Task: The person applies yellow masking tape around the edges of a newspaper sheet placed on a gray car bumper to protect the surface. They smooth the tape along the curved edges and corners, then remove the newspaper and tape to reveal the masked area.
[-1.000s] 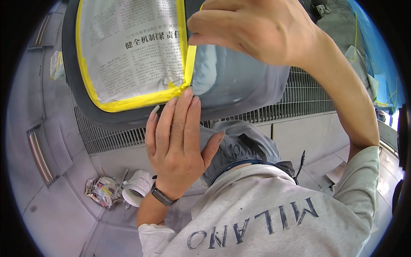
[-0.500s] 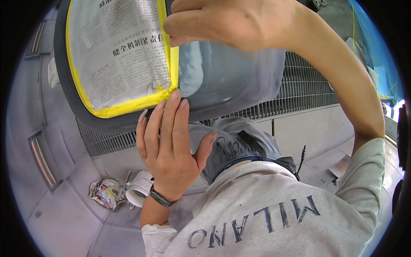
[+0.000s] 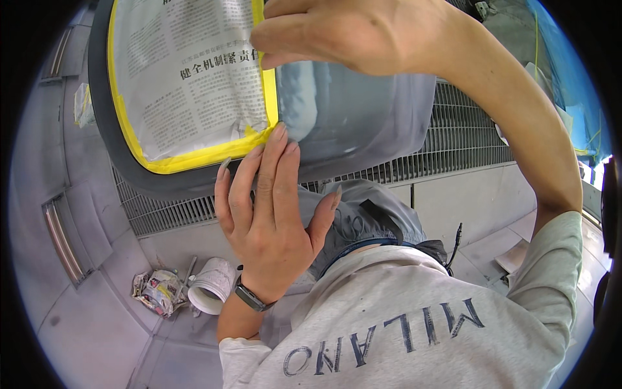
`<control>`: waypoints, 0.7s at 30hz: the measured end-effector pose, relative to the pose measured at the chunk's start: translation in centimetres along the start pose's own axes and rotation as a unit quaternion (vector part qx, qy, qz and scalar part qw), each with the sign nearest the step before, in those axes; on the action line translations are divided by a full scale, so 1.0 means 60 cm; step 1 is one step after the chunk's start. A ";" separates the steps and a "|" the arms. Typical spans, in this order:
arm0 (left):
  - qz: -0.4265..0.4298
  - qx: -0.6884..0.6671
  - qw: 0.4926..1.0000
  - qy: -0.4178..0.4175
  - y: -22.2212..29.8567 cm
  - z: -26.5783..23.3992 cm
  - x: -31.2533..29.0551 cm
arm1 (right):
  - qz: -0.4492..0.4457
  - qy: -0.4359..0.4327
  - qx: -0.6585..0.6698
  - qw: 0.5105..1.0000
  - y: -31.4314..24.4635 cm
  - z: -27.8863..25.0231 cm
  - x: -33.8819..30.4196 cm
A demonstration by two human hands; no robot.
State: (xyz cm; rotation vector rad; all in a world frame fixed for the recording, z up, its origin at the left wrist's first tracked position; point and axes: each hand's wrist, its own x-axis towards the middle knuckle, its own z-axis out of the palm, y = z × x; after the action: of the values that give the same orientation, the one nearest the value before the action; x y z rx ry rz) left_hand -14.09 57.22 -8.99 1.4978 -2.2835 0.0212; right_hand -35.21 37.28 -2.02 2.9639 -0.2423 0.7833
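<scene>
A grey, rounded panel (image 3: 363, 117) stands before me, its left part covered with newspaper (image 3: 194, 97). Yellow masking tape (image 3: 194, 159) borders the paper on the sides in view. My left hand (image 3: 265, 207) is open, its fingers stretched out; the longest fingertips rest on the tape at the lower right corner of the paper. Higher up, my right hand (image 3: 363, 32) is closed, with curled fingers against the tape strip along the paper's right side. What lies inside that grip is hidden. A pale, whitish patch (image 3: 299, 97) shows on the grey surface beside the strip.
Under the panel runs a metal floor grating (image 3: 466, 123). A white bucket (image 3: 212, 285) lies tipped on the floor at lower left, next to crumpled newspaper (image 3: 159, 293). Blue sheeting (image 3: 570, 71) hangs at the far right.
The papered panel and my left hand sit slightly farther right in the picture. My left fingertips have moved up a little and stay at the taped corner. My right hand has barely moved.
</scene>
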 end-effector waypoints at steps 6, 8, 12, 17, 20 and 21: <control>-0.004 -0.004 1.000 0.003 0.002 -0.002 0.002 | -0.024 -0.014 -0.068 0.997 0.000 0.007 0.006; -0.004 -0.002 1.000 0.004 0.004 -0.004 0.003 | -0.014 -0.014 -0.040 0.999 0.002 0.007 0.006; -0.001 0.031 0.999 0.010 0.006 -0.005 0.006 | -0.013 -0.019 -0.018 1.000 0.006 0.001 0.008; 0.006 0.035 0.999 0.021 0.004 -0.001 0.006 | -0.004 -0.047 -0.020 0.999 0.003 -0.001 0.016; 0.010 0.035 0.999 0.028 0.004 0.002 0.004 | -0.024 -0.038 -0.029 0.999 0.002 -0.005 0.019; 0.009 0.034 0.999 0.027 0.003 0.003 0.003 | -0.026 -0.043 -0.037 0.998 0.001 -0.007 0.018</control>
State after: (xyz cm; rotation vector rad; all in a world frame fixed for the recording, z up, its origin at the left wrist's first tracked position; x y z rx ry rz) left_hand -14.40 57.09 -9.04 1.4923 -2.2734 0.1431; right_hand -34.47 37.12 -1.12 2.9242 -0.1950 0.6265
